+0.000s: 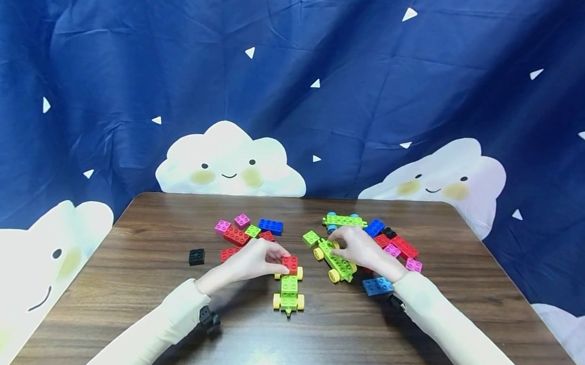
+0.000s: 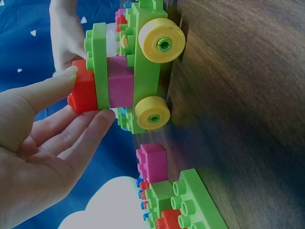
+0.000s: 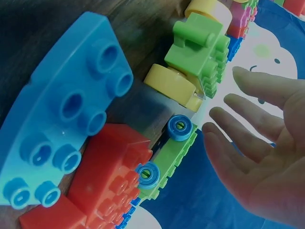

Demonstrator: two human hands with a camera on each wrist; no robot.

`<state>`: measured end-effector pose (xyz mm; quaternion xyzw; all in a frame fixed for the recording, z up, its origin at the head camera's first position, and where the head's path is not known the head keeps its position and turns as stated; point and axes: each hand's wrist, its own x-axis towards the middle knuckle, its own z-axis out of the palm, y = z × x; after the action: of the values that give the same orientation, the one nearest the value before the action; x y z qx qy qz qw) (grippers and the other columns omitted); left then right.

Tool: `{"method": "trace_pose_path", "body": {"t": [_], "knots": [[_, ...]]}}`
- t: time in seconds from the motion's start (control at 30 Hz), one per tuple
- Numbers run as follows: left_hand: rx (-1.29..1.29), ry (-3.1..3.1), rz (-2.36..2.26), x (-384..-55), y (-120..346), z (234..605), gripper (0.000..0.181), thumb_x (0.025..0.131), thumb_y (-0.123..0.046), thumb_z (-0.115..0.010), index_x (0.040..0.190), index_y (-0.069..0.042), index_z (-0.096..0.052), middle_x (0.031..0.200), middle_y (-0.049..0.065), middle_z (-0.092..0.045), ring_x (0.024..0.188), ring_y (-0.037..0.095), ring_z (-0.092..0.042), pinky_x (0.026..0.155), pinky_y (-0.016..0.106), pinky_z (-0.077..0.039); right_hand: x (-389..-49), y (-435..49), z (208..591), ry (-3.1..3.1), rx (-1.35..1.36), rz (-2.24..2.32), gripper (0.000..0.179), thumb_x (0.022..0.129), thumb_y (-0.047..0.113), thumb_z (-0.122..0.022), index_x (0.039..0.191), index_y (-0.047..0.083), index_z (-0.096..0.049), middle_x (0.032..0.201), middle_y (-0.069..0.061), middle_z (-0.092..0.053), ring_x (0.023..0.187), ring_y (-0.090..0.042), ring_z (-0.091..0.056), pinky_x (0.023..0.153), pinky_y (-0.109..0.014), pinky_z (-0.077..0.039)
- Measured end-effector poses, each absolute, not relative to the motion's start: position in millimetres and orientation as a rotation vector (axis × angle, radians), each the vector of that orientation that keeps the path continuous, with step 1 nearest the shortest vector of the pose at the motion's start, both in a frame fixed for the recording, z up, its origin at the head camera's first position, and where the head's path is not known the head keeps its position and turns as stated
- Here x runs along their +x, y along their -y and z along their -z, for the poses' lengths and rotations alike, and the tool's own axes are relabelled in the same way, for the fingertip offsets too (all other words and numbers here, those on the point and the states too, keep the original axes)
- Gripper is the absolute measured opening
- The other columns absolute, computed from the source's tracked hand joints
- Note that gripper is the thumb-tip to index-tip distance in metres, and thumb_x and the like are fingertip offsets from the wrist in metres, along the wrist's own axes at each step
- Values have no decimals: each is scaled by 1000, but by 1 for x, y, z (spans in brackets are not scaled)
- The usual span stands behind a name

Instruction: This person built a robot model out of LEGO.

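Observation:
My left hand (image 1: 255, 260) pinches a red brick (image 2: 85, 86) between thumb and fingers. This brick sits on a green plate (image 2: 100, 67), with a magenta brick (image 2: 120, 82) under it, on a green wheeled base (image 2: 145, 76) with yellow wheels. Loosely bent and spread, my right hand (image 1: 361, 247) hovers over a second green wheeled base (image 1: 335, 257) with yellow wheels. In the right wrist view its fingertips show a gap from that base and nothing is held. Beyond this hand stands a green base (image 1: 345, 221) with blue wheels.
Left of the middle lie a black brick (image 1: 196, 256), a blue brick (image 1: 271, 226) and several pink, red and green ones. A curved blue brick (image 1: 377, 286) lies under the right forearm, near red bricks (image 1: 404, 247). A small green brick (image 1: 311, 238) is between the groups.

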<state>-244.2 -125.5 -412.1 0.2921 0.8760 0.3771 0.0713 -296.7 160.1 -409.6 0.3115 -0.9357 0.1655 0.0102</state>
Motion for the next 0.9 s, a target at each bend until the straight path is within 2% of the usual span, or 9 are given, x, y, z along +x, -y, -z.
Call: {"method": "trace_pose_path", "body": {"t": [0.37, 0.67, 0.9], "knots": [[896, -2650, -1108, -244, 125, 415, 30, 87, -26, -76, 111, -9, -72, 104, 4, -76, 97, 17, -72, 85, 25, -58, -299, -161, 413, 2966, 1006, -469, 31, 86, 14, -76, 113, 1, -71, 111, -13, -74, 106, -29, -69, 90, -44, -56], [971, -2668, -1092, -247, 124, 414, 29, 87, -28, -76, 109, -10, -72, 105, 2, -76, 100, 19, -72, 86, 26, -58, -298, -163, 414, 2948, 1024, -460, 29, 85, 14, -77, 110, 1, -71, 104, -12, -74, 86, -19, -65, 78, -37, -56], [952, -2677, -1083, -250, 122, 412, 28, 86, -28, -77, 108, -11, -73, 101, 2, -76, 95, 15, -71, 85, 28, -58, -296, -164, 413, 2954, 1040, -475, 31, 85, 14, -77, 112, -1, -70, 108, -14, -73, 95, -25, -67, 82, -40, -57]]}}
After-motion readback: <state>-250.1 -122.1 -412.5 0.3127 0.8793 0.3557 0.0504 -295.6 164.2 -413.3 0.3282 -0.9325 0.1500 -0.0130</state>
